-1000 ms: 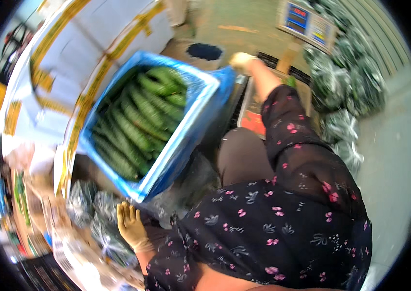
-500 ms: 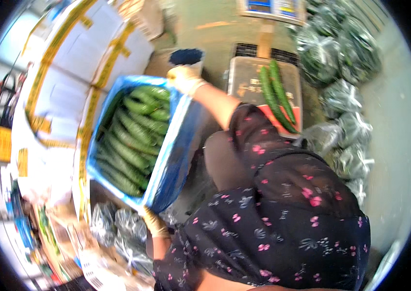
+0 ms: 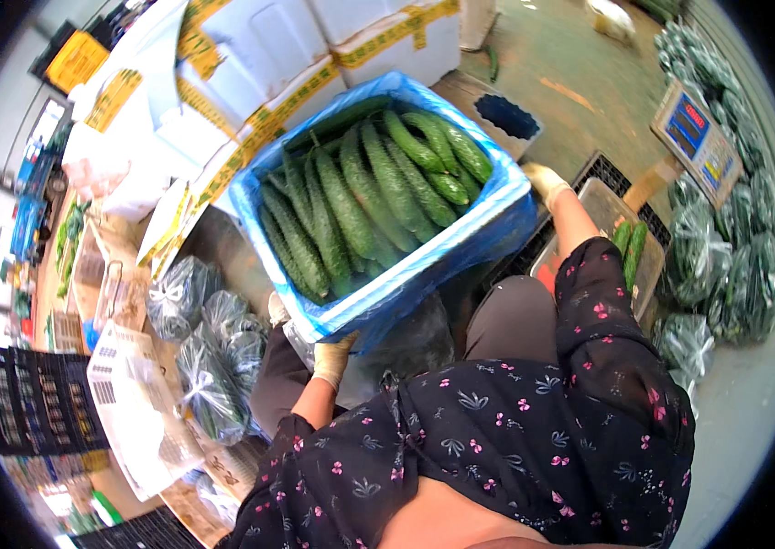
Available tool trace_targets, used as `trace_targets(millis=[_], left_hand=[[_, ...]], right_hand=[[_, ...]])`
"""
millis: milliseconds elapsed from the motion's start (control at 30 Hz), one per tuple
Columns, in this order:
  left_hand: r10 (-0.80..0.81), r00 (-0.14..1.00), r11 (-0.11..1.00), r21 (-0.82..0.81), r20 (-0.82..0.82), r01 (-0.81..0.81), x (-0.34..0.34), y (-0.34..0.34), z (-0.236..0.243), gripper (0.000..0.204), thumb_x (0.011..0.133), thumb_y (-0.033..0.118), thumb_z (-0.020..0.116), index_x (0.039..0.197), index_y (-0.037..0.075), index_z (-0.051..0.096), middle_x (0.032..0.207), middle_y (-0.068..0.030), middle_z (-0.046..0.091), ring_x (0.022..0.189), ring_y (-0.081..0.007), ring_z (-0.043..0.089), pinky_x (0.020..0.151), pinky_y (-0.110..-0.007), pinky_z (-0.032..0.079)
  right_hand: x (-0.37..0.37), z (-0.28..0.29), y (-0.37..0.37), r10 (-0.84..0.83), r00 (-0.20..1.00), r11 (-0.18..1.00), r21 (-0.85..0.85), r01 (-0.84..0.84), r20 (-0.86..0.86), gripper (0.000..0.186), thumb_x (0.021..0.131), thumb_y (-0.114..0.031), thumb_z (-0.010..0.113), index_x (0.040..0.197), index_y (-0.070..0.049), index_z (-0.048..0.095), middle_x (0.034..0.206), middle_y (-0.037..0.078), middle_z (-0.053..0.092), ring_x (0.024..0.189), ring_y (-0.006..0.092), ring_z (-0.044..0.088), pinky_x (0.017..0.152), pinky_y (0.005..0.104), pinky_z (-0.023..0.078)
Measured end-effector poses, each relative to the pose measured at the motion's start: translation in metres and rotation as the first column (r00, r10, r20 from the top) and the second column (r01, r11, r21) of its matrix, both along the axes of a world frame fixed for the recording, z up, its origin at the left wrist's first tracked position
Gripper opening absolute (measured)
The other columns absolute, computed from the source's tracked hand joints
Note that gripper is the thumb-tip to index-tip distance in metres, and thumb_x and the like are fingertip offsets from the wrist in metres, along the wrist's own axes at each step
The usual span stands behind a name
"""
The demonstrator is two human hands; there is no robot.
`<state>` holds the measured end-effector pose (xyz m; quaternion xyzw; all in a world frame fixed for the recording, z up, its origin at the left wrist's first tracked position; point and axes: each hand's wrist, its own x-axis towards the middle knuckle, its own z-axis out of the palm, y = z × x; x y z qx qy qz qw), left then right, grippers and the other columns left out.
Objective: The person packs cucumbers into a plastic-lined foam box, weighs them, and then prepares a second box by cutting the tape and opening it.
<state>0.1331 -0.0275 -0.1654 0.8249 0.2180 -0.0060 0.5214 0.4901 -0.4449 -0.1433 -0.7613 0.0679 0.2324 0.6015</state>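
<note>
A white box [image 3: 410, 267] lined with blue plastic stands in front of me, full of long, bumpy green cucumbers [image 3: 351, 210]. My left hand [image 3: 334, 359], in a pale glove, grips its near left corner, the fingers partly hidden below the rim. My right hand [image 3: 547, 183], gloved too, holds the far right corner, its fingertips mostly out of sight behind the plastic. A few cucumbers [image 3: 630, 252] lie on the scale platform [image 3: 600, 203] to the right, partly covered by my right sleeve.
White boxes with yellow tape [image 3: 268, 55] are stacked behind the box. The scale's display [image 3: 697, 137] rises at the right. Bagged cucumbers [image 3: 749, 284] line the right wall, and more bags [image 3: 213, 366] sit at the left. An open container with a dark inside [image 3: 506, 117] stands beyond.
The box has turned clockwise and now lies more squarely before me, both hands still on its corners. My view has swung left, so the scale appears farther right.
</note>
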Motion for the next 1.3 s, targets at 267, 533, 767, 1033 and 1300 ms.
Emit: trace_targets(millis=[267, 533, 767, 1033, 1300], left_hand=[[-0.327, 0.945, 0.821, 0.504, 0.03, 0.268, -0.003, 0.033, -0.087, 0.044, 0.076, 0.029, 0.07, 0.111, 0.005, 0.06, 0.106, -0.0124, 0.064, 0.097, -0.0295, 0.06, 0.083, -0.036, 0.046], [-0.196, 0.976, 0.94, 0.263, -0.098, 0.215, -0.013, 0.025, -0.054, 0.048, 0.073, 0.039, 0.069, 0.107, 0.006, 0.061, 0.101, -0.016, 0.065, 0.094, -0.0313, 0.061, 0.082, -0.037, 0.046], [0.083, 0.988, 0.99, 0.127, -0.129, -0.067, -0.033, -0.005, 0.038, 0.064, 0.076, 0.043, 0.069, 0.118, -0.002, 0.052, 0.113, -0.0174, 0.058, 0.102, -0.025, 0.055, 0.088, -0.033, 0.041], [0.158, 0.943, 0.98, -0.166, 0.293, -0.112, -0.116, 0.002, 0.154, 0.045, 0.092, 0.013, 0.049, 0.133, -0.001, 0.038, 0.132, -0.013, 0.045, 0.12, -0.0216, 0.044, 0.104, -0.033, 0.03], [-0.434, 0.781, 0.762, -0.279, 0.45, 0.584, -0.058, -0.107, 0.291, 0.077, 0.081, 0.042, 0.061, 0.135, -0.005, 0.032, 0.126, -0.0187, 0.049, 0.11, -0.0269, 0.053, 0.096, -0.037, 0.039]], right_hand=[[0.009, 0.041, -0.084, -0.28, 0.941, 0.821, 0.462, 0.336, -0.188, 0.028, 0.086, -0.034, 0.059, 0.104, -0.012, 0.06, 0.1, 0.001, 0.062, 0.091, 0.0206, 0.059, 0.075, 0.0337, 0.045], [-0.021, 0.156, -0.126, -0.348, 0.908, 0.935, 0.015, 0.354, 0.234, 0.031, 0.083, -0.038, 0.061, 0.102, -0.014, 0.06, 0.086, -0.002, 0.061, 0.078, 0.0116, 0.057, 0.064, 0.0264, 0.042], [-0.136, 0.242, -0.023, 0.289, 0.857, 0.957, -0.104, -0.271, 0.427, 0.029, 0.088, -0.018, 0.058, 0.112, -0.001, 0.059, 0.101, 0.002, 0.06, 0.087, 0.007, 0.054, 0.075, 0.0213, 0.044], [-0.26, 0.192, -0.148, -0.074, 0.937, 0.961, -0.228, 0.159, 0.342, 0.028, 0.088, -0.024, 0.057, 0.108, -0.004, 0.062, 0.095, 0.001, 0.064, 0.08, 0.0071, 0.058, 0.07, 0.0203, 0.045], [-0.402, 0.12, -0.252, -0.302, 0.945, 0.786, -0.527, 0.323, 0.128, 0.035, 0.082, -0.031, 0.061, 0.105, -0.006, 0.063, 0.088, 0.001, 0.065, 0.07, 0.0091, 0.057, 0.061, 0.0224, 0.045]])
